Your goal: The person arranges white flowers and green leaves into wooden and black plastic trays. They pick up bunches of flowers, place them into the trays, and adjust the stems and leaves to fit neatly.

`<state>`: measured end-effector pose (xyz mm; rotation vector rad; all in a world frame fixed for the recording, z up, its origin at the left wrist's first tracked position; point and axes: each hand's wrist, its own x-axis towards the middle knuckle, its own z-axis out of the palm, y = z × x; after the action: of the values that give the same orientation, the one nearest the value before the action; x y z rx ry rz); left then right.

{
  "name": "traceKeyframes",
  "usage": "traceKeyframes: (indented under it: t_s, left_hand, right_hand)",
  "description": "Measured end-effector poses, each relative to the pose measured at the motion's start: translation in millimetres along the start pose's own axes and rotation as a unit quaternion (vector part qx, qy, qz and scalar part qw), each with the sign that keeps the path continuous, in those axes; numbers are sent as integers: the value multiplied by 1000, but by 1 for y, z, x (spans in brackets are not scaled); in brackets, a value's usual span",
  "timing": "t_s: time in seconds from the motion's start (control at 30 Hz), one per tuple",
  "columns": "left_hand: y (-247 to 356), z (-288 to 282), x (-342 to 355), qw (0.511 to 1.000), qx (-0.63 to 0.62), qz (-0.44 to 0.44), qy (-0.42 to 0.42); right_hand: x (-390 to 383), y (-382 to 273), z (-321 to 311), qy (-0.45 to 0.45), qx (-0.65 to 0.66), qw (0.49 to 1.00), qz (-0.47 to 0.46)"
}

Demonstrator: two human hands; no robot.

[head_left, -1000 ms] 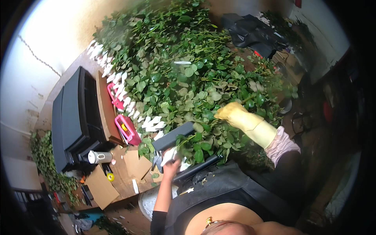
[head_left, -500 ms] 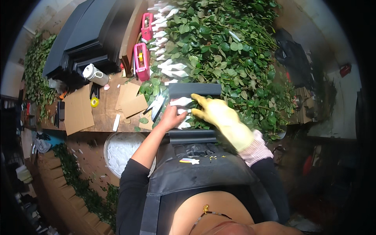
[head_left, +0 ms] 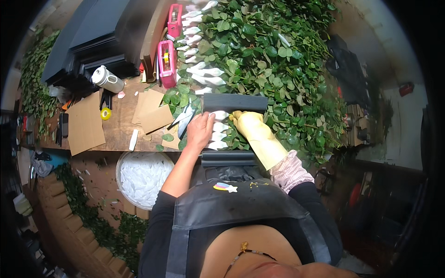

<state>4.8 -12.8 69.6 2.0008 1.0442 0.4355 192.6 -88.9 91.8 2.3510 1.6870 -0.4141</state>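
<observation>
Several flower heads in white sleeves (head_left: 218, 136) lie stacked in a black ribbed stand, between its back wall (head_left: 235, 102) and front wall (head_left: 228, 160). My left hand (head_left: 199, 130), bare, pinches the left end of the topmost white-sleeved flower (head_left: 219, 115). Just right of that flower, my right hand (head_left: 250, 126) in a yellow rubber glove has its fingers curled in around the stem. The stem itself is mostly hidden by the glove. Leafy stems (head_left: 273, 60) spread rightward from the heads. Scissors (head_left: 185, 119) lie left of the stand, partly behind my left hand.
More white-sleeved heads (head_left: 206, 74) line the heap's left edge. Pink tape dispensers (head_left: 167, 76), cardboard pieces (head_left: 156, 119), a white bottle (head_left: 107, 79) and stacked black sheets (head_left: 92, 32) occupy the left. Below the table edge stands a tub of white sleeves (head_left: 144, 178).
My right glove's fingers, spread before, have curled in beside the top flower head. My left hand has moved up onto its left end. The whole view has shifted slightly.
</observation>
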Motion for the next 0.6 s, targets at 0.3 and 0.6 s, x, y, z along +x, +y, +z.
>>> traceKeyframes:
  t_s: [0.3, 0.6]
  left_hand:
    - [-65, -13, -17, 973, -139, -10, 182]
    - [-55, 31, -2, 977, -177, -16, 120]
  right_hand:
    - [-15, -9, -55, -127, 60, 990, 4]
    - [8, -10, -4, -88, 36, 995, 22]
